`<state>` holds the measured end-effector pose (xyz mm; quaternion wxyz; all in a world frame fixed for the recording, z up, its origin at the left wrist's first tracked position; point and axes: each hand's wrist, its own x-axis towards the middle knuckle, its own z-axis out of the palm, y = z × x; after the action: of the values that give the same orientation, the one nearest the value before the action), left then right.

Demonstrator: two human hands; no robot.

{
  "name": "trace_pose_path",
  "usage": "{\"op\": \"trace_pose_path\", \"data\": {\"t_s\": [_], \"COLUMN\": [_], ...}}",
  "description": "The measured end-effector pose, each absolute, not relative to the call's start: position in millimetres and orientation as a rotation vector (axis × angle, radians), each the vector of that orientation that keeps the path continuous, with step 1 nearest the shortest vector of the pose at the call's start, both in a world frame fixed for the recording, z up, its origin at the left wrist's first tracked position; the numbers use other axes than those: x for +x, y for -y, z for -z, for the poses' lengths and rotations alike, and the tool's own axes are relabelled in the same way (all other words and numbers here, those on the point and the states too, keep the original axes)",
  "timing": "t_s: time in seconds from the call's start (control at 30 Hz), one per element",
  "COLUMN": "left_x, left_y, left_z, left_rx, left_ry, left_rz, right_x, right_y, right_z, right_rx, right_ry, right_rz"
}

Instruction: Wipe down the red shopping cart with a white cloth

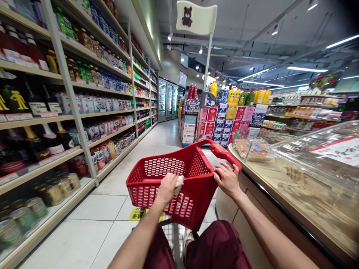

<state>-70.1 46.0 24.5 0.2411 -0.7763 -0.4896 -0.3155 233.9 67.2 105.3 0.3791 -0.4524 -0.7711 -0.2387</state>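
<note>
A red plastic shopping cart (182,175) with perforated sides stands right in front of me, turned sideways. My left hand (167,188) is closed around a crumpled whitish cloth (178,184) against the near side of the basket, by its top rim. At the handle end, my right hand (226,179) curls over the red handle (221,152) and the basket's corner. A pole rises behind the cart and carries a cream flag-shaped sign (196,18) with a brown bear. The basket's floor is mostly hidden.
Tall drink shelves (106,112) line the aisle on the left. Close on the right stands a display counter (280,179) with clear covers. Stacked drink boxes (221,119) are ahead, and glass-door fridges (166,97) stand farther back. A yellow floor marking (136,213) lies below the cart.
</note>
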Motion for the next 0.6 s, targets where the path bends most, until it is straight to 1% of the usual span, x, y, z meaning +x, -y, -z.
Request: {"op": "trace_pose_path", "data": {"t_s": [0.13, 0.33, 0.5, 0.6], "left_x": [-123.5, -100.1, -141.1, -131.4], "left_y": [-31.2, -40.4, -30.9, -35.1], "left_z": [-19.6, -13.8, -16.3, -12.0], "left_rx": [-1.98, -2.152, -2.026, -2.043], "left_ry": [1.482, 1.382, 1.53, 1.516], "left_rz": [0.873, 0.789, 0.826, 0.815], "right_x": [237.3, 230.9, 234.5, 228.2], "right_y": [-73.3, -74.3, -78.4, -78.5], "right_z": [-105.2, -100.5, -99.1, -96.7], "right_rx": [-1.199, -1.145, -1.15, -1.159], "right_ry": [1.918, 1.973, 1.918, 1.866], "right_rz": [0.583, 0.537, 0.542, 0.553]}}
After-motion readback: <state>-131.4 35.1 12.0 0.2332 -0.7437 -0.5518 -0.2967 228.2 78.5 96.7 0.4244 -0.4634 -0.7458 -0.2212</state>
